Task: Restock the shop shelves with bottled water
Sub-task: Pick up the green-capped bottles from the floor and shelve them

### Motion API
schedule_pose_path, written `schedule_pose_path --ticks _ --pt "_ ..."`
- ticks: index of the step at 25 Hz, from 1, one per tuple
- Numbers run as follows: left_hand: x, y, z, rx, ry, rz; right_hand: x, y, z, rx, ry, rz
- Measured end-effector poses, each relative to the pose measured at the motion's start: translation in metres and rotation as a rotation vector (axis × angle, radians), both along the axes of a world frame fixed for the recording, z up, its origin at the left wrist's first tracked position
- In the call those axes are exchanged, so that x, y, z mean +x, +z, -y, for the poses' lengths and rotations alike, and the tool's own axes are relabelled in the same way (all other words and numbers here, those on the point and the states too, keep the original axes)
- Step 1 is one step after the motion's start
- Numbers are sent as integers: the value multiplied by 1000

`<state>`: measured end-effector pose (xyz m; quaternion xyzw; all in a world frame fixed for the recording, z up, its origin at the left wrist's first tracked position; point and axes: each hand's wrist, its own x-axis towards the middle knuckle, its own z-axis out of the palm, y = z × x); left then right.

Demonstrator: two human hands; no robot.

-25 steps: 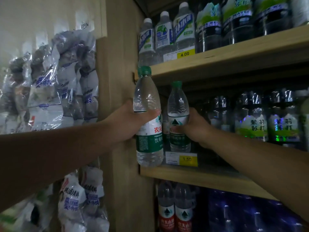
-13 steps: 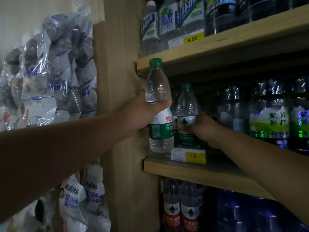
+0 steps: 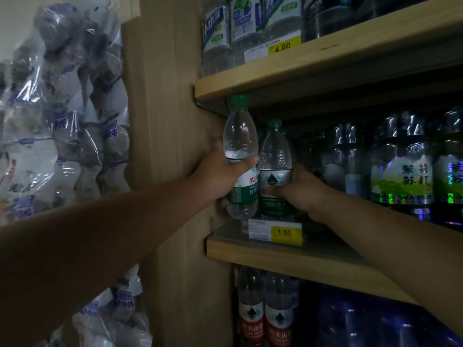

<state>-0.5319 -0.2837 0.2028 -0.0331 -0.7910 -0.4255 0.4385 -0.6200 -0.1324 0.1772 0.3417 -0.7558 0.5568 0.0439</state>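
The wooden shelf unit (image 3: 170,121) fills most of what I see, with plastic packs of bagged goods (image 3: 62,108) hanging at its left side. The middle shelf (image 3: 288,261) is the one being filled. On its right part stand dark soda bottles (image 3: 400,176), so I think the free place for water is only the left corner, against the upright board.

Both arms reach into this corner. The left hand (image 3: 220,176) has its fingers and thumb wrapped around the middle of one water bottle (image 3: 240,146) and holds it upright at the front edge. I cannot tell if its bottom already rests on the board. The right hand (image 3: 303,191) is curled around the label of a second water bottle (image 3: 275,156), which is just beside the first, touching or nearly so, and a little deeper. It probably steadies this one so the new bottle does not push it over.

The green cap (image 3: 238,101) comes very close under the upper shelf (image 3: 325,53), which is perhaps why the bottle goes in straight and low. A yellow price tag (image 3: 284,232) sits just below the two bottles.
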Motion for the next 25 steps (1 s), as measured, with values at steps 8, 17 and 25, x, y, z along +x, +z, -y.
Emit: schedule_pose_path --ticks 8,17,25 --pt "-25 -18 6 106 -72 190 -5 0 1 7 -26 10" --pt "-12 -28 3 88 -38 290 -1 0 0 69 -55 -19" --pt "-32 -34 1 25 117 209 -19 8 14 197 -169 -49"
